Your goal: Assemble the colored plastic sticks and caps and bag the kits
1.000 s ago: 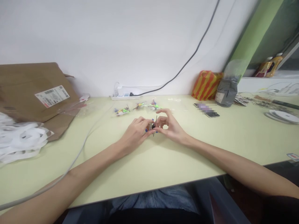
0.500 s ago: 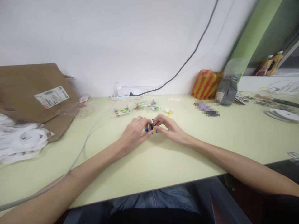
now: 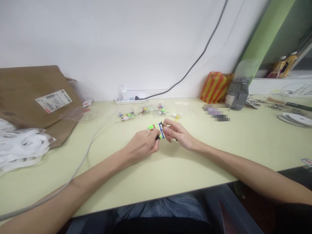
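Observation:
My left hand (image 3: pixel 142 143) is closed, its thumb and fingers pressed around a small dark part that is mostly hidden. Opposite it, my right hand (image 3: pixel 179 134) pinches a thin black plastic rod (image 3: pixel 162 123), whose tip sticks out past the fingers. Between the two hands lies a blue bar-shaped plastic piece (image 3: pixel 161 130); whether either hand touches it, I cannot tell. Just beyond my left fingers are a bright green round piece (image 3: pixel 150 127) and a small red piece (image 3: pixel 154 126).
Clear bags of colourful plastic parts (image 3: pixel 127 115) lie farther back, near a power strip (image 3: pixel 129 101). A grey cable (image 3: pixel 84 159) crosses my left forearm. Brown packaging (image 3: pixel 31 97) and white strips (image 3: pixel 24 144) fill the left; a striped bag (image 3: pixel 214 87) and grey pouch (image 3: pixel 237 96) stand right.
My hands have moved slightly apart. The left has turned over and closed its fingers more. The blue, green and red pieces between them show more clearly.

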A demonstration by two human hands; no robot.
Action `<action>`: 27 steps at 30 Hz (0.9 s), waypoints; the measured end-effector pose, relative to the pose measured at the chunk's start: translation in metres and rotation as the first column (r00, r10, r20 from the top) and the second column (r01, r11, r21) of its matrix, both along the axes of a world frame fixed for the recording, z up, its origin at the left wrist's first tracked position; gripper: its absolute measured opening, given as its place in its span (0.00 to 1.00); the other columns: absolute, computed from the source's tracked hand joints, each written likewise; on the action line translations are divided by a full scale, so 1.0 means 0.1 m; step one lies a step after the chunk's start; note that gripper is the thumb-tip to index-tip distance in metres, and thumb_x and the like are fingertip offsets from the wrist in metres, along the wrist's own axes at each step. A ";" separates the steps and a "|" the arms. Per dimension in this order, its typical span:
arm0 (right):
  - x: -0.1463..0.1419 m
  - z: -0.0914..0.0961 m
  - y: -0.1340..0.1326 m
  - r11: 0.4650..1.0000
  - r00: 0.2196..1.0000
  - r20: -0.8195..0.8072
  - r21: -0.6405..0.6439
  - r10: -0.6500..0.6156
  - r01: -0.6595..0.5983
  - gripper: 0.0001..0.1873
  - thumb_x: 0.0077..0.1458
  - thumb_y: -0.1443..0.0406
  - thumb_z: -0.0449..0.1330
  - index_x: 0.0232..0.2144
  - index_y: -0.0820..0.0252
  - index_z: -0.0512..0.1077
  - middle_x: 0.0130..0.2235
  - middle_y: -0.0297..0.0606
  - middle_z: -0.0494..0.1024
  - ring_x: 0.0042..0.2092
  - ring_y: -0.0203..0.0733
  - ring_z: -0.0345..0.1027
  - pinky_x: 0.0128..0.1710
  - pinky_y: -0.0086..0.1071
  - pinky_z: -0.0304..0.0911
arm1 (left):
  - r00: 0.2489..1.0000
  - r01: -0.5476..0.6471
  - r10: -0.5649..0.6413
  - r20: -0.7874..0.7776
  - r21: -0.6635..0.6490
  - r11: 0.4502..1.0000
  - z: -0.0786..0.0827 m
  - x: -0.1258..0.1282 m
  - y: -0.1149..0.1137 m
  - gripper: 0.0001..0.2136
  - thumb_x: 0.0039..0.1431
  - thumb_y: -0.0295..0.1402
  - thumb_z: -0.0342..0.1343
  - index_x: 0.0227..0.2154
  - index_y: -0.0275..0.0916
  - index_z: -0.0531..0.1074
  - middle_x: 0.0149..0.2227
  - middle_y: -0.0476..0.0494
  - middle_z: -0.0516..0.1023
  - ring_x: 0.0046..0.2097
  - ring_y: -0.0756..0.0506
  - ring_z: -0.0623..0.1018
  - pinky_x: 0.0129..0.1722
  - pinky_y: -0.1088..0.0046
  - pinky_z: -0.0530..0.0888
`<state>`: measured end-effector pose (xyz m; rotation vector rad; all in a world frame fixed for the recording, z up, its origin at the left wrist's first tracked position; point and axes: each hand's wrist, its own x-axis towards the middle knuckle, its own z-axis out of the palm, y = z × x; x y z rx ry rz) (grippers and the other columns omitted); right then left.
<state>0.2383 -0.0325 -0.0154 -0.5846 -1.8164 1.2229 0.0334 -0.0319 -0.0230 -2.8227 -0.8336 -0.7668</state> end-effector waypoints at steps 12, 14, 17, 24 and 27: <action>0.12 -0.24 0.42 0.892 0.899 0.110 -0.122 -0.423 0.435 0.20 0.55 0.49 0.63 0.31 0.61 0.72 0.19 0.25 0.59 0.20 0.31 0.49 0.19 0.28 0.45 | 0.998 -0.053 0.054 0.027 -0.005 0.999 -0.01 -0.06 0.10 0.06 0.67 0.37 0.52 0.42 0.41 0.68 0.33 0.49 0.76 0.33 0.47 0.76 0.33 0.71 0.69; 0.12 -0.25 0.49 0.883 0.892 0.119 -0.136 -0.436 0.450 0.22 0.57 0.48 0.61 0.29 0.62 0.71 0.19 0.26 0.59 0.19 0.30 0.48 0.17 0.27 0.43 | 0.997 -0.064 0.064 0.045 0.003 0.998 -0.02 -0.07 0.11 0.07 0.66 0.38 0.54 0.39 0.41 0.69 0.32 0.49 0.76 0.33 0.47 0.76 0.33 0.71 0.69; 0.10 -0.23 0.50 0.904 0.906 0.186 -0.131 -0.380 0.406 0.25 0.62 0.47 0.55 0.29 0.63 0.72 0.24 0.35 0.71 0.20 0.31 0.57 0.15 0.27 0.50 | 0.993 -0.102 0.100 0.065 0.027 0.994 -0.02 -0.08 0.12 0.09 0.65 0.41 0.55 0.35 0.40 0.68 0.30 0.49 0.75 0.31 0.48 0.74 0.31 0.71 0.67; 0.13 0.00 0.24 0.944 0.930 0.161 0.056 -0.331 0.326 0.19 0.64 0.61 0.54 0.54 0.62 0.71 0.39 0.43 0.80 0.32 0.37 0.71 0.23 0.26 0.65 | 0.985 -0.152 0.152 0.080 0.004 0.988 0.00 -0.06 0.09 0.11 0.65 0.42 0.55 0.33 0.40 0.67 0.30 0.50 0.74 0.29 0.48 0.73 0.29 0.72 0.65; 0.15 0.04 0.19 0.959 0.943 0.190 0.127 -0.273 0.252 0.13 0.63 0.61 0.56 0.43 0.63 0.75 0.31 0.38 0.77 0.30 0.35 0.69 0.26 0.27 0.63 | 0.982 -0.165 0.166 0.089 -0.020 0.986 0.00 -0.07 0.10 0.11 0.65 0.42 0.56 0.33 0.40 0.67 0.30 0.50 0.75 0.29 0.48 0.74 0.29 0.72 0.64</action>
